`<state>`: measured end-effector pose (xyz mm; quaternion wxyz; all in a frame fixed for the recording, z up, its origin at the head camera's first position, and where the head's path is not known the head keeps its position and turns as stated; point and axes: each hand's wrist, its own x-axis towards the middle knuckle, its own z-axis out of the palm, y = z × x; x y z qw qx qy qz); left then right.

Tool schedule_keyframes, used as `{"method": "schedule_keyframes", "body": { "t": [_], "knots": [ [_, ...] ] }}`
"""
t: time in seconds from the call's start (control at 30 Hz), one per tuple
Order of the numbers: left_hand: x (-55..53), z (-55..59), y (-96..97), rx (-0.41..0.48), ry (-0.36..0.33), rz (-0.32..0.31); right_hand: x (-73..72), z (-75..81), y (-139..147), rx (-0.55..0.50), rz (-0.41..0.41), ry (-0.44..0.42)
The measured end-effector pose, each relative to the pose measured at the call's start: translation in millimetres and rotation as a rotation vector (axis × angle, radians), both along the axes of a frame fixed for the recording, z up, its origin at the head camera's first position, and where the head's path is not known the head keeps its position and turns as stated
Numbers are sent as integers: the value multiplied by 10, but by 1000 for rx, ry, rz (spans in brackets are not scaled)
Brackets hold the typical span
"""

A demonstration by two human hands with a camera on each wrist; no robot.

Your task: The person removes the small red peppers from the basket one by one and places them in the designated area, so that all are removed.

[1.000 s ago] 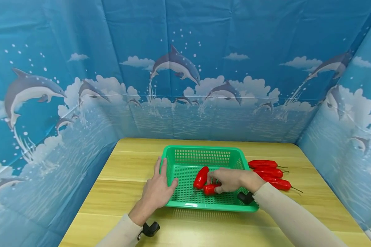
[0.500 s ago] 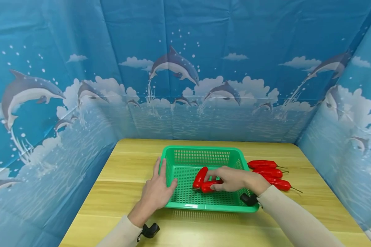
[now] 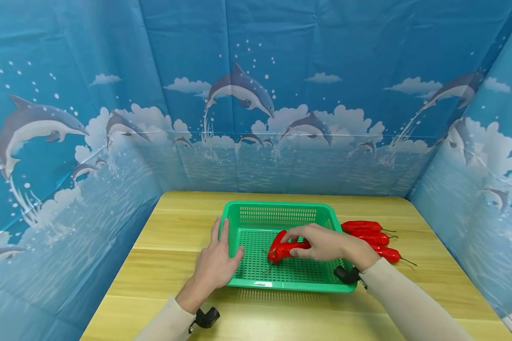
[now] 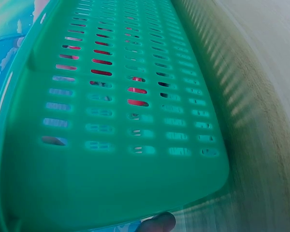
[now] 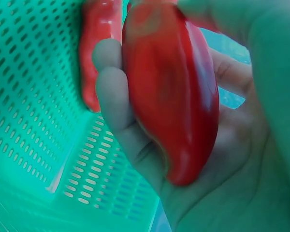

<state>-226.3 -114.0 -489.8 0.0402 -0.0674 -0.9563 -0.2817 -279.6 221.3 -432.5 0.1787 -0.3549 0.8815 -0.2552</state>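
Observation:
My right hand [image 3: 317,241] is inside the green basket [image 3: 277,285], fingers and thumb curled round a glossy red chili pepper [image 5: 169,92]. Its tapered tip points into the palm in the right wrist view. From the head, the stem end of this pepper overlaps a second red chili pepper [image 3: 280,236] in the middle of the basket. My left hand [image 3: 216,263] rests at the basket's left rim, its fingers extended along the side and its thumb over the inside. Through the slots of the basket wall [image 4: 116,179], bits of red show in the left wrist view.
Several more red chili peppers [image 3: 369,237] lie on the wooden table [image 3: 170,265] against the basket's right side, their stems pointing right. Blue dolphin-print sheets [image 3: 256,161] stand behind the table and at both sides.
My right hand has moved slightly up and away with the held pepper, whose stem end now overlaps the pepper beside it. My left hand keeps its place at the rim.

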Motion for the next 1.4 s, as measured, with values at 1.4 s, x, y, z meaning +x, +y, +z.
{"method": "schedule_keyframes", "body": {
  "t": [1.4],
  "knots": [
    [43, 13, -2, 14, 10, 2, 258, 222, 252, -139, -124, 234]
  ]
}}
